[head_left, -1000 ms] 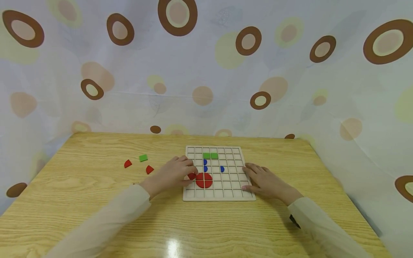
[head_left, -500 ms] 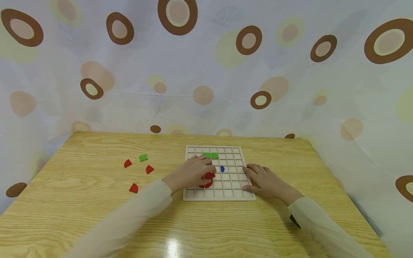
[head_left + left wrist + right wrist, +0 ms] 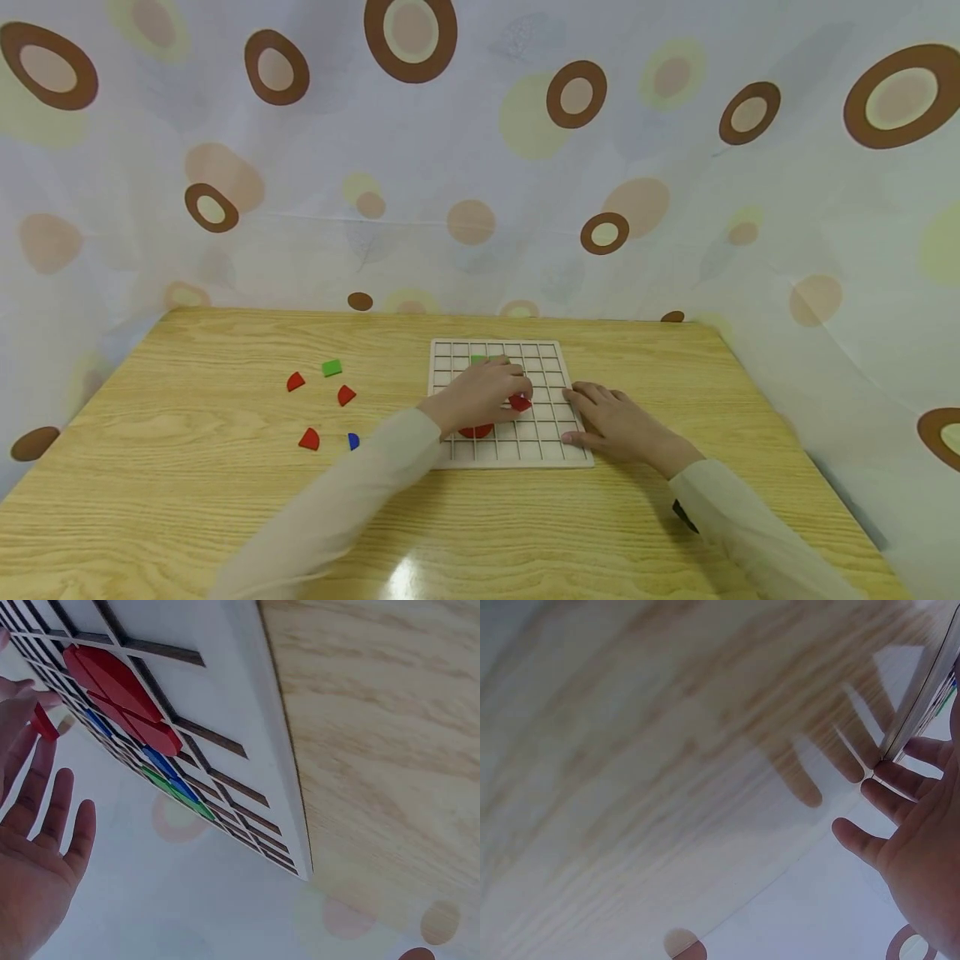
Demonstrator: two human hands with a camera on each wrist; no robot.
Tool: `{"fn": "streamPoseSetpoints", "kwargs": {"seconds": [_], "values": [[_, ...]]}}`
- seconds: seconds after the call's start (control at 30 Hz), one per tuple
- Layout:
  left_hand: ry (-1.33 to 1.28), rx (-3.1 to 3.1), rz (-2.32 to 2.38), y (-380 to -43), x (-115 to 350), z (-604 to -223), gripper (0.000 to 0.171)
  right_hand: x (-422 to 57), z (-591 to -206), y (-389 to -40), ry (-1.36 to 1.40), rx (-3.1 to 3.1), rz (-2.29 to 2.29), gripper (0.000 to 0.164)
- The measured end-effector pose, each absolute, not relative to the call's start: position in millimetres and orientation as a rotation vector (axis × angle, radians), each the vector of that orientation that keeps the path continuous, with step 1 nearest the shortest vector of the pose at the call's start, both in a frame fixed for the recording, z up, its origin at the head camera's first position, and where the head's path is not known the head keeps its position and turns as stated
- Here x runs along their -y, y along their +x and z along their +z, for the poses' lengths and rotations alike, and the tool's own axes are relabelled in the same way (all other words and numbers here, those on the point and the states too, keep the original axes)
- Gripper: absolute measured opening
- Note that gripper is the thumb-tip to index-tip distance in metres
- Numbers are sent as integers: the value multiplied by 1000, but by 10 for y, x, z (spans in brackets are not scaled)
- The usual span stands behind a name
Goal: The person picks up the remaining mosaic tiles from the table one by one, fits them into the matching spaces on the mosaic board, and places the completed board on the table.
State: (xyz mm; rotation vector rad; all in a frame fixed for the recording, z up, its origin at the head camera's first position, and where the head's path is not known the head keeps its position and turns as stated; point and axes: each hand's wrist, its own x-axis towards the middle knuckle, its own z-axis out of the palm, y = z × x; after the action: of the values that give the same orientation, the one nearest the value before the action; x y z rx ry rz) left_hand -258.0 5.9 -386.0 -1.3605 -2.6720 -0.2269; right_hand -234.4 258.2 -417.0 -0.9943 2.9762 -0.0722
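Observation:
My left hand (image 3: pixel 483 393) is over the middle of the white grid board (image 3: pixel 555 451), pinching a red quarter-circle tile (image 3: pixel 520 403) between thumb and fingers. Below it, a red disc of quarter tiles (image 3: pixel 476 432) shows only its near edge in the head view. The left wrist view shows more of this red disc (image 3: pixel 124 694), plus blue half-circle tiles (image 3: pixel 159 761) and green square tiles (image 3: pixel 187 799) set in the grid. My right hand (image 3: pixel 618 423) rests with relaxed fingers on the board's right edge; in the right wrist view its fingers (image 3: pixel 889 799) are spread along that edge.
Left of the board on the wooden table (image 3: pixel 187 500) lie a green square tile (image 3: pixel 332 368), a blue half-circle tile (image 3: pixel 353 441) and several red quarter tiles, one near the front (image 3: pixel 309 439). A patterned cloth (image 3: pixel 300 250) hangs behind the table and along its sides.
My left hand has moved right across the board with the red quarter-circle tile, from the left edge to past the red disc. The right hand has stayed on the board's edge.

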Motion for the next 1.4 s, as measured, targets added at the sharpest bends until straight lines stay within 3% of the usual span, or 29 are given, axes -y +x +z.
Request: {"fn": "streamPoseSetpoints", "kwargs": {"seconds": [1.4], "values": [[-1427,2852,-270,-2690,-162,-3987,21,-2579,-4185,-2336,-963,-2969,-119,73]]}}
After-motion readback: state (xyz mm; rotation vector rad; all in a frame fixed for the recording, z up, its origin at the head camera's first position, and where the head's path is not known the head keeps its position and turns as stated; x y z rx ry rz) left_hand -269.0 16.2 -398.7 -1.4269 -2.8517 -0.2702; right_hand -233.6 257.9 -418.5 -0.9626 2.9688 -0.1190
